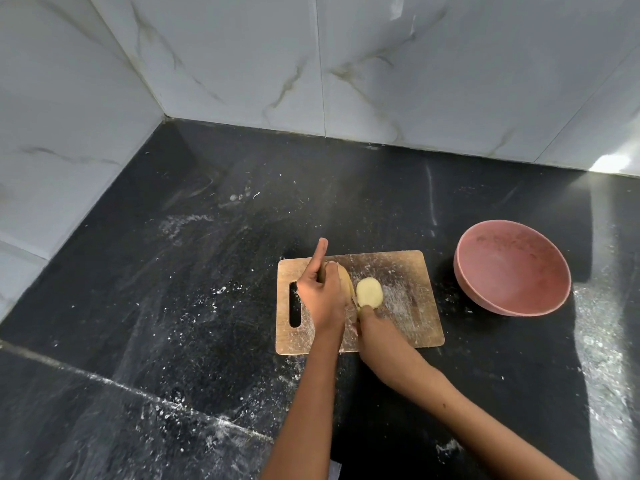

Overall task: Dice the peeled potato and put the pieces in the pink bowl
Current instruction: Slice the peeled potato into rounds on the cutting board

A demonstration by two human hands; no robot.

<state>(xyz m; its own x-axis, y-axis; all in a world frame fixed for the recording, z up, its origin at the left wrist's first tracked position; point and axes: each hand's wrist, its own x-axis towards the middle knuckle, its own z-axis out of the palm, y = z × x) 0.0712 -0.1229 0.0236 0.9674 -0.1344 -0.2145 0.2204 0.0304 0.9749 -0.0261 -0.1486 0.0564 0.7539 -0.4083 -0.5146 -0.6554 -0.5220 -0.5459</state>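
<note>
1. Black speckled stone counter (207, 306), dusted with white flecks, in a tiled corner.
2. Rectangular wooden cutting board (408, 306) with a slot handle, flat on the counter.
3. Round pink bowl (512, 268), right of the board, apart from it.
4. Left hand (322, 296), closed over the larger peeled pale-yellow potato piece (346, 282), forefinger raised.
5. Right hand (372, 323), closed, apparently on a knife, mostly hidden.
6. Cut oval potato slice (369, 292), lying flat on the board.

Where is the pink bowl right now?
The pink bowl sits on the black counter at the right of the head view, just beyond the wooden cutting board's right edge and apart from it. It looks empty.
</note>
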